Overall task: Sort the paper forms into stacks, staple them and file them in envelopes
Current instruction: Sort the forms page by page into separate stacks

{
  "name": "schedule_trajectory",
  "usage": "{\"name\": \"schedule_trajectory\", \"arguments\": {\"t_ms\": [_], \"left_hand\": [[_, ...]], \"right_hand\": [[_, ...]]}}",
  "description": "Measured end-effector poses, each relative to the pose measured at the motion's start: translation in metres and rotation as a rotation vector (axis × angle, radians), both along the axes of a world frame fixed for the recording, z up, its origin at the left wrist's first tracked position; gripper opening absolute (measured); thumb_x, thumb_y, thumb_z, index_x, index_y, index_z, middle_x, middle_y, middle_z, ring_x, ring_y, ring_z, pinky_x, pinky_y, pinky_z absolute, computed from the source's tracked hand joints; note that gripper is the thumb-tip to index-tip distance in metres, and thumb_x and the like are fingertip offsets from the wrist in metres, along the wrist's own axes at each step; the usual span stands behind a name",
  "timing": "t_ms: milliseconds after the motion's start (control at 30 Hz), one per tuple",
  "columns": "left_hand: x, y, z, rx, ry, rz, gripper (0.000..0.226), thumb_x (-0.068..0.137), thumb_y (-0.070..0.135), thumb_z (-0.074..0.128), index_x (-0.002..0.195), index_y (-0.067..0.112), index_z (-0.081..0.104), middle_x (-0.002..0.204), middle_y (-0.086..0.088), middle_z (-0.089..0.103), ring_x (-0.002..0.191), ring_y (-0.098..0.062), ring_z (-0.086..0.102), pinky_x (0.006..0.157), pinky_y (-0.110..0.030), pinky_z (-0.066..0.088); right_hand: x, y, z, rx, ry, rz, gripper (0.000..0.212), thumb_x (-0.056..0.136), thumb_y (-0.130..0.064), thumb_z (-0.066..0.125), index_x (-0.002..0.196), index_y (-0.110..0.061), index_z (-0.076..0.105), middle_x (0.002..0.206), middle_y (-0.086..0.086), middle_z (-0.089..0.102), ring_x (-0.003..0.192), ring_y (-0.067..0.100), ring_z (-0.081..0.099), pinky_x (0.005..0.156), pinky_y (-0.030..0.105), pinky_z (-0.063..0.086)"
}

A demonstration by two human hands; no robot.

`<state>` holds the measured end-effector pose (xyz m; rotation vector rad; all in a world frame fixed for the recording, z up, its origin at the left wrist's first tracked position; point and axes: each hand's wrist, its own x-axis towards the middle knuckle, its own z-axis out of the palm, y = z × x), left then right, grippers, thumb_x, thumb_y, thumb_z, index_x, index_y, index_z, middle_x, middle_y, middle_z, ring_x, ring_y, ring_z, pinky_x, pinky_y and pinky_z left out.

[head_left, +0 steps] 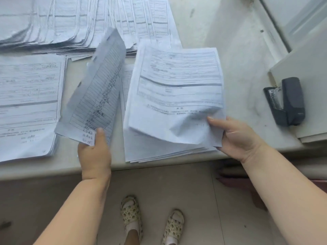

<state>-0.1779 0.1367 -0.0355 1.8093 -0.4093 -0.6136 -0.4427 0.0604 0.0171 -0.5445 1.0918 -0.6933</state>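
The sorting step is in hand. The left hand point(94, 152) pinches the near edge of a white ruled list sheet with handwritten entries point(99, 89), its thumb on top, lifting the sheet tilted above the pale stone surface point(238, 76). The right hand point(235, 137) has its grip closed on the near right corner of a white printed form point(177, 96), raised and buckled over a low stack of forms point(159, 152). Another squared stack of printed forms point(28, 103) lies to the left; fanned sheets point(70, 23) lie behind. The dark grey stapler point(286, 101) sits untouched, well apart to the right. The next move probably calls for laying each sheet on its matching stack, edges squared.
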Motion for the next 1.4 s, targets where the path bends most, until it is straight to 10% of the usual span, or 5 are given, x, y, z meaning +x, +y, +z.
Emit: {"name": "schedule_trajectory", "arguments": {"t_ms": [167, 267, 467, 833, 1400], "left_hand": [[0.007, 0.01, 0.007, -0.105, -0.124, 0.005, 0.02, 0.098, 0.019, 0.053, 0.115, 0.015, 0.061, 0.11, 0.009, 0.063, 0.099, 0.001, 0.06, 0.086, -0.007, 0.041], [0.009, 0.008, 0.008, -0.178, -0.475, -0.358, 0.028, 0.093, 0.01, 0.046, 0.117, 0.013, 0.061, 0.107, 0.016, 0.057, 0.102, 0.004, 0.053, 0.093, -0.005, 0.033], [0.003, -0.003, -0.018, 0.254, -0.878, -1.056, 0.064, 0.056, 0.014, 0.049, 0.118, 0.018, 0.067, 0.117, -0.012, 0.055, 0.101, -0.041, 0.052, 0.088, -0.05, 0.044], [0.003, -0.006, -0.019, 0.153, -0.844, -0.95, 0.057, 0.066, 0.004, 0.046, 0.119, 0.008, 0.067, 0.113, -0.017, 0.059, 0.098, -0.04, 0.05, 0.085, -0.049, 0.044], [0.006, -0.01, -0.02, 0.116, -0.885, -0.961, 0.051, 0.074, 0.004, 0.044, 0.119, 0.008, 0.067, 0.112, -0.019, 0.061, 0.096, -0.044, 0.053, 0.078, -0.048, 0.047]], "right_hand": [[0.015, 0.006, -0.021, 0.109, 0.456, 0.259, 0.015, 0.094, -0.001, 0.056, 0.098, -0.011, 0.066, 0.108, 0.007, 0.072, 0.09, 0.019, 0.07, 0.081, 0.029, 0.056], [0.023, 0.005, -0.027, 0.115, 0.462, 0.269, 0.018, 0.095, -0.001, 0.055, 0.094, -0.014, 0.066, 0.095, 0.002, 0.073, 0.082, 0.015, 0.07, 0.071, 0.024, 0.057], [0.012, -0.011, -0.017, 0.099, 0.439, 0.362, 0.016, 0.095, -0.014, 0.059, 0.109, -0.012, 0.069, 0.105, 0.001, 0.074, 0.088, 0.015, 0.07, 0.083, 0.03, 0.056], [0.013, -0.032, -0.013, -0.255, 0.829, 0.548, 0.053, 0.093, -0.041, 0.061, 0.054, -0.018, 0.035, 0.049, 0.001, 0.037, 0.045, 0.016, 0.032, 0.053, 0.026, 0.03], [0.023, -0.023, -0.031, -0.39, 0.822, 0.376, 0.062, 0.093, -0.046, 0.059, 0.051, -0.022, 0.02, 0.043, -0.011, 0.016, 0.041, 0.01, 0.015, 0.045, 0.027, 0.015]]}}
